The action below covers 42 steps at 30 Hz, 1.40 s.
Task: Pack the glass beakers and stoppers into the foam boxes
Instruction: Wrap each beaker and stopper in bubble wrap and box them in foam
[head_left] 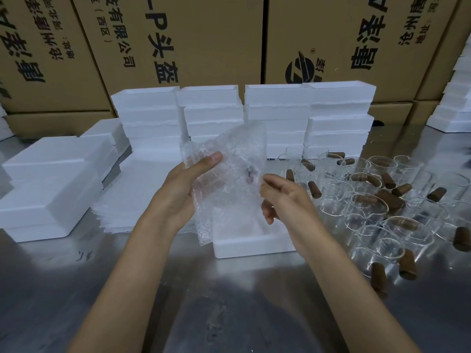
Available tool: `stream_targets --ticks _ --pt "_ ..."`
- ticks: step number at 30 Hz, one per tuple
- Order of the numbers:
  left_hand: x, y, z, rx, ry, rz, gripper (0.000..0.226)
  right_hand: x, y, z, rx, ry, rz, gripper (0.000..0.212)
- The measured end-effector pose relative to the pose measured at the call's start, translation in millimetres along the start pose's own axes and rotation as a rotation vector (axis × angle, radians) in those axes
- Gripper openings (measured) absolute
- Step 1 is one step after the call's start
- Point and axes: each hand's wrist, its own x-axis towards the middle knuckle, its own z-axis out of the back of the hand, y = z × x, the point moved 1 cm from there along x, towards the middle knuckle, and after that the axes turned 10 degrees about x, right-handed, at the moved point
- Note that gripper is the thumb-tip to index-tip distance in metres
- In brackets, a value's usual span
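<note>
Bubble wrap [229, 174] gripped by left hand [188, 184], right hand [283, 197] loosely curled alongside

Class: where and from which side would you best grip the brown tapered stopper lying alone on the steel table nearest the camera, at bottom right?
Probably pinch the brown tapered stopper across its rounded sides from above; it appears tipped on the steel table, apart from the beakers.

- The cardboard box [178, 42] behind the white foam stacks has black Chinese print, turned sideways: "有限公司", "(西区)" and, in bigger letters, "P头盔".
- The cardboard box on the right [344, 39] has a round black logo [299, 71] with a small ® sign beside it, and the word "地址:" in small print.
- The cardboard box on the left [43, 47] also shows "地址:"; the other big characters there I cannot read surely.
</note>
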Motion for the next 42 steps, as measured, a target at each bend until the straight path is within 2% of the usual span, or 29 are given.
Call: stream_targets --ticks 3,7,12,14,16,19,22,27,29,35,39,42 --pt "-3 0 -3 0.020 0.010 0.008 0.034 -2 3 1 -0.119 0.085 0.016 0.015" --pt "-7 -3 -7 -0.020 0.083 0.026 0.044 -5 8 3 -0.157 0.265 -0.016 0.016" --pt "-12 -2 -12 0.002 0.217 0.151 0.059 -7 4 4 -0.128 0.453 -0.084 0.018" --pt "-11 -2 -14 0.037 0.214 0.149 0.065 -5 1 4 -0.066 0.444 -0.095 0.022" --pt "-10 -4 -13 0.102 0.135 0.122 0.072 -3 0 5 0.037 0.415 -0.102 0.018" --pt "-11 -5 -11 0.106 0.101 0.096 0.057 0 1 5 0.141 0.388 -0.102 0.017" --pt "-13 -5 -10 0.034 0.140 0.065 0.042 1 1 6 0.082 0.336 -0.082 0.020" --pt "-10 0 -16 0.099 0.120 0.030 0.057 1 -3 7 0.041 0.328 -0.101 0.013" --pt "-10 1 -18 0.141 0.134 0.026 0.062 1 -4 6 0.052 0.346 -0.123 0.019" --pt "-13 8 -35 0.143 0.148 0.025 0.038 -2 -3 1 -0.018 0.378 -0.160 0.015" --pt "-10 9 -36 0.138 0.122 0.017 0.065 -2 -4 -2 0.036 0.329 -0.164 0.014" --pt "-7 7 -30 0.060 0.080 0.027 0.067 -2 -5 -4 0.072 0.288 -0.167 0.013"
